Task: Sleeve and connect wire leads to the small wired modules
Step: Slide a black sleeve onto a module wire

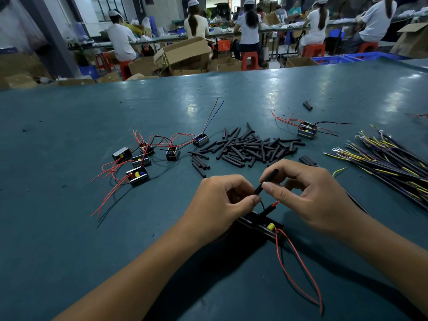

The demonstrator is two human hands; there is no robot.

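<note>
Rows of workers in white caps sit with their backs turned at long benches across the hall, cartons stacked around their red stools. Nearer, a wide teal counter [69,228] carries the job's stock: a bundle of yellow-and-purple wire leads [389,158] off to the right, a loose heap of black sleeve pieces [250,147] in the middle, and a cluster of small wired modules [143,158] with red leads to the left, one more module [306,130] standing apart beyond the heap.

Close in front of the person lies the module being worked on [261,224], its yellow part facing up and a red lead [298,269] looping off toward the near edge. Both hands meet just above it. The right hand [319,195] pinches a black sleeve [266,181] between thumb and forefinger; the sleeve's long axis tilts from upper right down to lower left, its low end aimed at the left hand [222,200]. That hand has its fingertips pressed together on a thin black lead rising from the module. A second sleeve [269,208] with a red tip showing lies just below.

My guess is the sleeve has to slide down along that slant onto the lead, so its mouth and the wire end must line up.
</note>
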